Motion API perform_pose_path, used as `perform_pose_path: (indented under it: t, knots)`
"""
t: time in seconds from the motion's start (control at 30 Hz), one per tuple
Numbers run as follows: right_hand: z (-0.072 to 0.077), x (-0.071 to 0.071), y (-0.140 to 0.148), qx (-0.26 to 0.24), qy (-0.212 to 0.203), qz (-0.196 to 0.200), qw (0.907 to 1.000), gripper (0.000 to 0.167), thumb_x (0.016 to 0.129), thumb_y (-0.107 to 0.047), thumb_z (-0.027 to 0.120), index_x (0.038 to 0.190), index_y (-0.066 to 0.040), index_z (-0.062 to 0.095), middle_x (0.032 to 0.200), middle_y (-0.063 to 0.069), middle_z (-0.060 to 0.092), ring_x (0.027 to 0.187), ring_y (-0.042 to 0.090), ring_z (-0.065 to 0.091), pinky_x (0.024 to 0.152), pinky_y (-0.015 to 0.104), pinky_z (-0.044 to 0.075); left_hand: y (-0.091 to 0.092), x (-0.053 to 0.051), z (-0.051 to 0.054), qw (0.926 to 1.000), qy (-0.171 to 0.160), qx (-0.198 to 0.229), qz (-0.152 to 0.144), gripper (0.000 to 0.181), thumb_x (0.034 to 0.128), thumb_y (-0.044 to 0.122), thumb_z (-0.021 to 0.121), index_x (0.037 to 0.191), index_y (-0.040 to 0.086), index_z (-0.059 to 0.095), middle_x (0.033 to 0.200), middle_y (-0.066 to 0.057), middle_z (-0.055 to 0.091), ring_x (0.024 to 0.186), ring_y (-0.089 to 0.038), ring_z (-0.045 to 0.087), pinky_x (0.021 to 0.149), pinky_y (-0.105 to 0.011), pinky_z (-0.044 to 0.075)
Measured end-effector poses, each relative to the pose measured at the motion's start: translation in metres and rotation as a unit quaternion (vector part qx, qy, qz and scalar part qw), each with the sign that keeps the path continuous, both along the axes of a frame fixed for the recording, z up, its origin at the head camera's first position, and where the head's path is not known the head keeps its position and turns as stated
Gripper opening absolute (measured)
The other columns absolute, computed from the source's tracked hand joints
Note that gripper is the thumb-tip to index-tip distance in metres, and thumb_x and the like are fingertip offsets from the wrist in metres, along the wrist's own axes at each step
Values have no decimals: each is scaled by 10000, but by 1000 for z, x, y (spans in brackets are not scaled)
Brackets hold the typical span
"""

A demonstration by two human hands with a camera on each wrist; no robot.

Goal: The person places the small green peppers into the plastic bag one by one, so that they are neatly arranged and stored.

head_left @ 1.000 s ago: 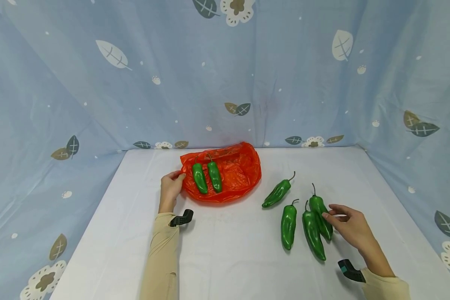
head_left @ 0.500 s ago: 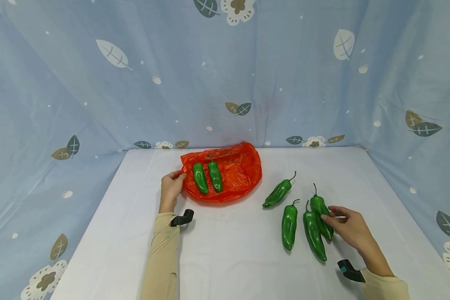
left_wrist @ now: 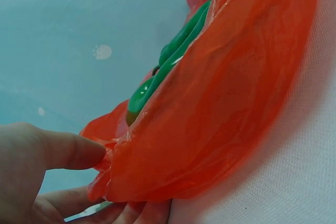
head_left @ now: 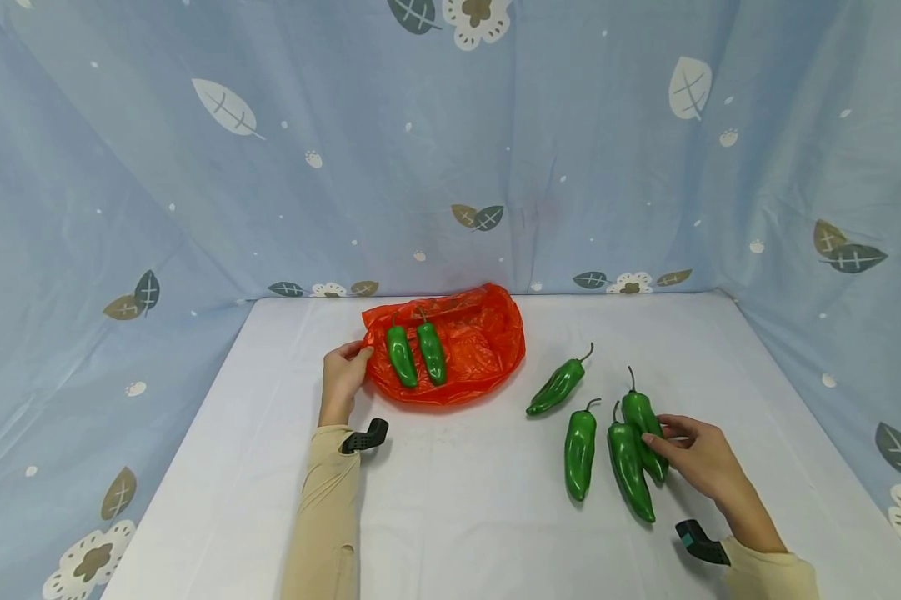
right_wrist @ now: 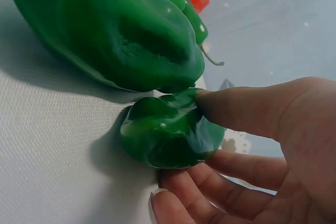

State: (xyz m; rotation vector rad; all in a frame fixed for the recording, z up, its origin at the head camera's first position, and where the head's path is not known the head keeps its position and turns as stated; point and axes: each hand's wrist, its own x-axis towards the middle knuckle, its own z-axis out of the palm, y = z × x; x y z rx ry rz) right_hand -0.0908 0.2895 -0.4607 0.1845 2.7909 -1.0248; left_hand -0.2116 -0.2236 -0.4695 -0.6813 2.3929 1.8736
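Note:
My left hand (head_left: 341, 382) pinches the left edge of a red plastic bag (head_left: 476, 346), thumb above and fingers below in the left wrist view. Two green chili peppers (head_left: 432, 354) lie inside the bag's open mouth, stems pointing away. At the right, my right hand (head_left: 703, 457) grips a green pepper (head_left: 638, 410) lying on the table. The right wrist view has the thumb on one side of this pepper (right_wrist: 170, 135) and fingers on the other. Touching it on the left is another long pepper (head_left: 628, 475).
Two more green peppers lie between the bag and my right hand, one upright in view (head_left: 580, 457) and one slanted (head_left: 557, 387). A white cloth covers the table (head_left: 450, 500). Behind it hangs a blue patterned curtain (head_left: 390, 167).
My right hand's fingers have come in slightly closer around the pepper. The left hand and bag have stayed in place.

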Motion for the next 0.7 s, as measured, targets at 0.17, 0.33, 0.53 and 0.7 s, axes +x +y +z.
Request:
perform_pose_path:
  t: [0.17, 0.33, 0.53, 0.7]
  knots:
    - [0, -1, -1, 10, -30, -26, 10000, 641, 993, -360, 678, 1394, 122, 545, 1270, 356, 635, 1130, 483, 652, 844, 536, 579, 0, 0, 0, 10000, 12, 14, 22, 468, 1050, 224, 528, 1460, -3, 548, 1391, -184, 564, 1053, -179, 561, 749, -142, 473]
    - [0, -2, -1, 10, -81, -64, 9999, 636, 994, -358, 674, 1393, 122, 549, 1286, 367, 628, 1146, 498, 643, 838, 530, 582, 1, 0, -1, 10000, 9, 53, 10, 474, 1053, 219, 534, 1469, -7, 538, 1419, -190, 557, 1089, -194, 563, 748, -128, 471]
    - [0, -2, 0, -71, -96, -137, 9998, 640, 993, -366, 672, 1390, 121, 554, 1292, 367, 626, 1149, 492, 643, 813, 485, 590, 1, 0, -1, 9999, 85, 40, 36, 474, 1045, 212, 541, 1459, -19, 543, 1412, -199, 567, 1086, -203, 565, 718, -116, 468]
    - [1, 0, 2, -87, -70, -152, 9998, 647, 993, -375, 672, 1391, 121, 556, 1298, 362, 625, 1143, 478, 651, 762, 381, 575, 0, 0, -1, 10000, 79, 18, 50, 470, 1042, 213, 542, 1454, -14, 550, 1402, -190, 571, 1085, -204, 560, 724, -122, 466]
